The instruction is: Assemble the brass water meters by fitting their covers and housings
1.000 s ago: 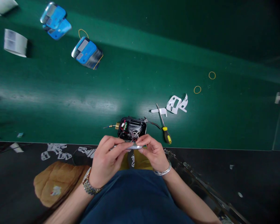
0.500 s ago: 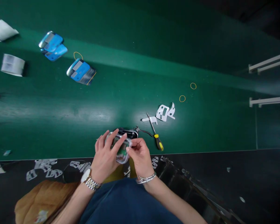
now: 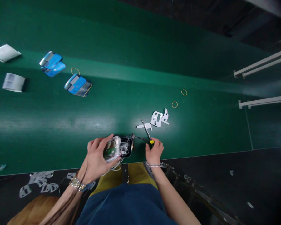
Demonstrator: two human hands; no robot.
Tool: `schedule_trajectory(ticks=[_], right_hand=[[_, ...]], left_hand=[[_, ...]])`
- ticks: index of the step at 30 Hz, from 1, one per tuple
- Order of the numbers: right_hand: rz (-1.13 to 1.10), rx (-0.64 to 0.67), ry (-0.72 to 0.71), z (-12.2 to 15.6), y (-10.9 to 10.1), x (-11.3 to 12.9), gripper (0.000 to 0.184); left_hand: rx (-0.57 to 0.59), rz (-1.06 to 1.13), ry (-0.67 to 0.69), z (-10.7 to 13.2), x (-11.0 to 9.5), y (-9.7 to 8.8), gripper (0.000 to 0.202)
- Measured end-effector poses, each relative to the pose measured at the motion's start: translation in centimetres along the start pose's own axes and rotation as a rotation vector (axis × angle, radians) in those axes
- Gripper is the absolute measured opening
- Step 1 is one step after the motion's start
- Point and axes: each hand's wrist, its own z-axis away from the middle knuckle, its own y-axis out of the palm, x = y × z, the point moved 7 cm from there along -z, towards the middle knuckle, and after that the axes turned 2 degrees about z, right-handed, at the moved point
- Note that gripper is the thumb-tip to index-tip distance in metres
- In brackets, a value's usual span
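Observation:
My left hand [image 3: 96, 159] is closed around the edges of a clear plastic cover [image 3: 112, 150] with a green circuit board showing in it. Under and right of that cover lies an open black housing [image 3: 126, 147], with parts and a thin wire inside. My right hand [image 3: 154, 153] has its fingers round the handle of a screwdriver [image 3: 146, 130] with a yellow collar; most of the handle is hidden. Between the housing and the screwdriver lies a dark hand tool [image 3: 140, 138], which looks like pliers.
White cut-out sheets [image 3: 156, 119] lie past the screwdriver tip. Rubber bands [image 3: 174, 104] rest farther right. Blue-faced devices [image 3: 76, 84] and white packets [image 3: 13, 82] sit at the left of the green table [image 3: 107, 109]. More cut-outs [image 3: 48, 178] are below the front edge.
My right hand has left the clear cover and moved right onto the screwdriver. My left hand holds the cover farther left, exposing more of the black housing. The view has shifted.

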Motion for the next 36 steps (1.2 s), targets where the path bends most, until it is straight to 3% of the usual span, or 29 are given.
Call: schedule_trajectory(ticks=[4, 9, 14, 17, 22, 26, 28, 32, 36], right_hand=[[0.158, 0.043, -0.147, -0.8, 0.4, -0.5, 0.026], [0.315, 0.039, -0.199, -1.0, 1.6, -0.2, 0.030], [0.407, 0.099, -0.286, -1.3, 3.4, 0.5, 0.027], [0.433, 0.114, -0.294, -1.3, 4.2, 0.7, 0.023], [0.421, 0.098, -0.248, -1.3, 4.3, 0.8, 0.016], [0.391, -0.036, -0.065, -1.7, 2.4, -0.9, 0.037], [0.368, -0.062, 0.026, -2.1, 1.6, -2.1, 0.035], [0.241, 0.020, 0.084, -3.0, 1.2, -3.4, 0.016], [0.002, 0.163, 0.147, -2.5, 1.6, -2.0, 0.018]], left_hand=[[0.077, 0.143, -0.145, -0.5, 1.7, -0.3, 0.071], [0.184, 0.610, -0.454, -0.5, 4.0, 0.3, 0.069], [0.109, 1.014, -0.807, 0.1, 6.0, 0.7, 0.066], [0.077, 1.172, -0.944, 0.5, 6.6, 0.7, 0.052], [0.007, 1.325, -1.024, 1.1, 7.7, 0.1, 0.030], [0.003, 1.370, -1.042, 1.9, 8.8, 0.1, 0.032], [0.025, 1.376, -1.038, 2.2, 9.5, 0.4, 0.036], [0.102, 1.339, -0.995, 2.0, 11.3, 0.7, 0.046], [0.181, 1.210, -0.927, 1.2, 12.5, 0.3, 0.055]])
